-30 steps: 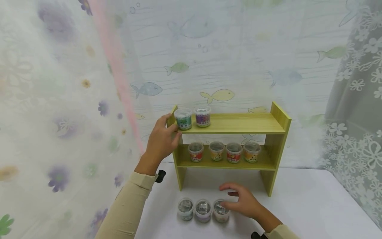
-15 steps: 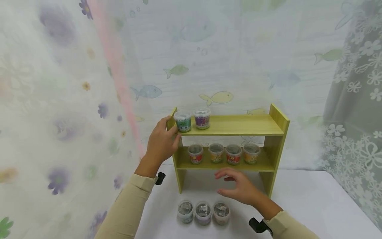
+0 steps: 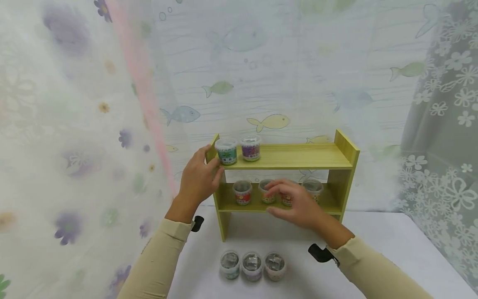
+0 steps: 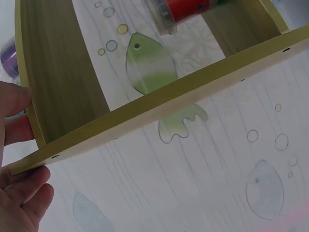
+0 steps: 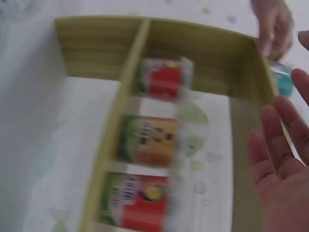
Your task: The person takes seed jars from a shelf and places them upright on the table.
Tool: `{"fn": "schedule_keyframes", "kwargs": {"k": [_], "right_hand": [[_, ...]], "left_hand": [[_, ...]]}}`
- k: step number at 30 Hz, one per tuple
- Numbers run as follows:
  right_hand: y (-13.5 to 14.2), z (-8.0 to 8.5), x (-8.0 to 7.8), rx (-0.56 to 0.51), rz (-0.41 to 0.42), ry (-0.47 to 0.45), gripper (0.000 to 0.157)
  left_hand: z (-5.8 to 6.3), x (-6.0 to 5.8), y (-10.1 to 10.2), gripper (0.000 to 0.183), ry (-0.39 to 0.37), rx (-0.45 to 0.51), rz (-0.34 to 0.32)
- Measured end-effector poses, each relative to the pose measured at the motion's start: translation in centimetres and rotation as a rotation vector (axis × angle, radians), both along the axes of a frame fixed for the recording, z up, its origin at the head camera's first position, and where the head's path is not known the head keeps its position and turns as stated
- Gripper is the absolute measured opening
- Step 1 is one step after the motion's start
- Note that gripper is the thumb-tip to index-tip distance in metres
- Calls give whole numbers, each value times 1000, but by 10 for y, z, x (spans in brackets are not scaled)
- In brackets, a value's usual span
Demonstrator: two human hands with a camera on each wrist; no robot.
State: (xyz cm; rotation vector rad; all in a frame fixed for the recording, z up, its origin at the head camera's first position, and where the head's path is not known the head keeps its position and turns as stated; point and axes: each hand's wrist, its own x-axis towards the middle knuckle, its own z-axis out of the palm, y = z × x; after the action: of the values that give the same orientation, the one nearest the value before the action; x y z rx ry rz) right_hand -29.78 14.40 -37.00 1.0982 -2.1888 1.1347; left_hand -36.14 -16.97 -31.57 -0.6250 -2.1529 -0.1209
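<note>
A yellow-green wooden shelf stands on a white-covered table. My left hand grips the top left corner of its side panel, with fingers on both faces in the left wrist view. Beside those fingers, on the top board, sits a teal-labelled plastic cup, and right of it a purple-labelled cup. My right hand hovers in front of the middle board, holding nothing, its fingers apart and gently bent. It partly hides the cups behind it. A red-labelled cup shows at the left of that board.
Three lidded cups stand in a row on the table before the shelf: a left one, a middle one and a right one. Patterned curtains hang behind and at the left.
My right hand has risen from the rightmost table cup to the front of the middle board, with nothing in it. My left hand stays at the shelf's corner.
</note>
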Motion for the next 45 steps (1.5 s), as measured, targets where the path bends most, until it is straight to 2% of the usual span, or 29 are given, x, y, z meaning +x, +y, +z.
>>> {"fn": "schedule_keyframes", "kwargs": {"k": [10, 14, 17, 23, 29, 32, 41, 45], "right_hand": [[-3, 41, -4, -35, -11, 39, 23], [-6, 56, -9, -37, -51, 70, 22], [-7, 65, -15, -52, -90, 60, 23], [-12, 78, -23, -102, -115, -22, 28], [-19, 84, -29, -134, -155, -42, 48], [-21, 86, -35, -152, -169, -94, 57], [-23, 93, -58, -143, -193, -348, 80], [-24, 98, -69, -153, -191, -406, 85]], "left_hand": [[-1, 0, -1, 22, -9, 33, -8], [-1, 0, -1, 22, -6, 45, -20], [-1, 0, -1, 22, -3, 50, -28], [1, 2, 1, 25, -15, 53, -26], [1, 5, 0, 24, -27, 63, -14], [0, 6, -1, 23, -27, 71, -17], [-1, 6, -1, 23, -21, 80, -19], [-1, 6, 1, 21, -14, 94, -28]]}}
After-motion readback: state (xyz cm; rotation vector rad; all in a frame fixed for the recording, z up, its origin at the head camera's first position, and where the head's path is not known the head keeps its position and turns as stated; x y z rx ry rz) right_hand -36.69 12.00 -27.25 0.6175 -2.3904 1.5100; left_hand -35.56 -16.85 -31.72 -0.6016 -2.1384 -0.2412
